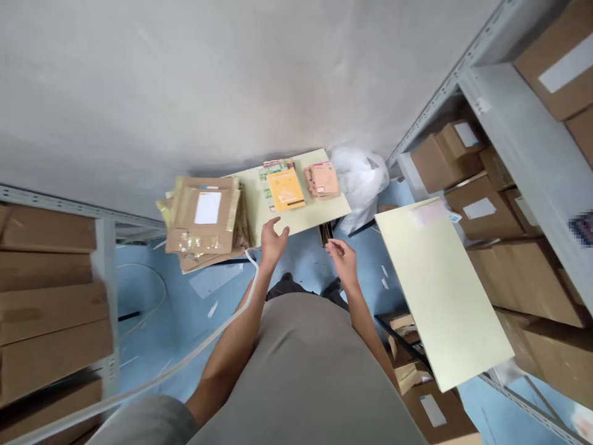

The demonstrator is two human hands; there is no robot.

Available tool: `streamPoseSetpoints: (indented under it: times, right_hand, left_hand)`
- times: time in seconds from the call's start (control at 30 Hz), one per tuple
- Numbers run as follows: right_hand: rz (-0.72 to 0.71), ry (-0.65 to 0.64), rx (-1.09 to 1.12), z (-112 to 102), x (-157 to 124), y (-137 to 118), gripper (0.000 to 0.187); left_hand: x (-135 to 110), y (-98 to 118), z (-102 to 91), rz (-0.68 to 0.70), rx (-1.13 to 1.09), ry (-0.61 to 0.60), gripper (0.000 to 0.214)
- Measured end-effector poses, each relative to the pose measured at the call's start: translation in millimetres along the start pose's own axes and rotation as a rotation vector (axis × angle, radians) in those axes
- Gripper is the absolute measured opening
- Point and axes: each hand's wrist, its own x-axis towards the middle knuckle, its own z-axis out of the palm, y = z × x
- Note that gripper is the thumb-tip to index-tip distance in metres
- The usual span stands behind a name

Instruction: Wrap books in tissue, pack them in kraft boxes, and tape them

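Note:
My left hand (273,242) hovers at the front edge of a pale yellow table (252,196), thumb and fingers apart, with nothing in it. Just beyond it lies a yellow-orange booklet or packet (285,190) on top of green-and-white printed packets (267,185). A small stack of pinkish-orange cards or envelopes (323,179) sits to the right. My right hand (343,258) is in front of the table edge, its fingers curled in toward the thumb. Whether anything small is pinched there I cannot make out. Left of my left hand rises a pile of flattened, taped cardboard (204,216) with a white label.
A second pale yellow table (456,303) stands at the right. Shelves with cardboard boxes (477,204) line the right side, and more boxes (50,309) fill the left rack. A white plastic bag (359,179) is beside the table. A white cable (194,353) crosses my left arm.

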Motion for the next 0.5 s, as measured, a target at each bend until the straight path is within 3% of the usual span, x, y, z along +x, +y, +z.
streamPoseSetpoints:
  times: [0.1, 0.2, 0.33, 0.5]
  right_hand:
    - [-0.009, -0.032, 0.012, 56.3, -13.1, -4.3, 0.045]
    - [-0.008, -0.073, -0.023, 103.1, -28.7, -5.5, 0.045]
    - [0.004, -0.08, -0.06, 144.7, -47.6, -3.9, 0.041]
    - [0.016, -0.06, -0.08, 172.6, -63.1, -4.9, 0.04]
  left_hand:
    - [26.6, -46.3, -53.3, -0.12, 0.176, 0.069, 0.066]
    - [48.1, -86.4, -92.2, -0.262, 0.339, 0.072, 0.091]
    - [63.8, -122.8, -115.5, -0.326, 0.429, -0.015, 0.115]
    - [64.0, -144.2, -132.6, -0.259, 0.399, -0.074, 0.104]
